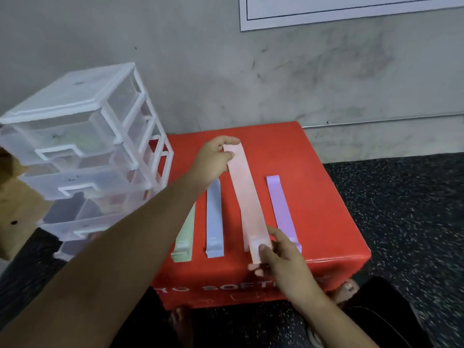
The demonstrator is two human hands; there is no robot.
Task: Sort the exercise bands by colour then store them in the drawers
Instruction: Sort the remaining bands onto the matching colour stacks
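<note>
Drawers in a white-framed clear plastic drawer unit (75,146) stand stacked at the left, several of them pulled partly out. The unit is just beside the left side of a red box (326,197), which stands against a grey wall on dark speckled floor (401,222). A brown cardboard piece (15,197) shows at the far left edge.

On top of the red box the bands lie in lengthwise rows, apart from one another. First comes a stack of green bands (184,237), partly hidden by the left forearm, then a stack of blue bands (214,217) just beside it.

The left hand (216,159) reaches over these and pinches the far end of a pink band (247,197) between thumb and fingers. The band runs stretched flat and slightly slanted back toward the near edge, where the right hand (281,257) pinches its other end, thumb on top and fingers beneath. More pink bands (244,237) show under its left edge, lying on the box.

To the right lies a stack of purple bands (282,209), its near end hidden behind the right hand. A white paper sheet (351,11) hangs on the wall above.
</note>
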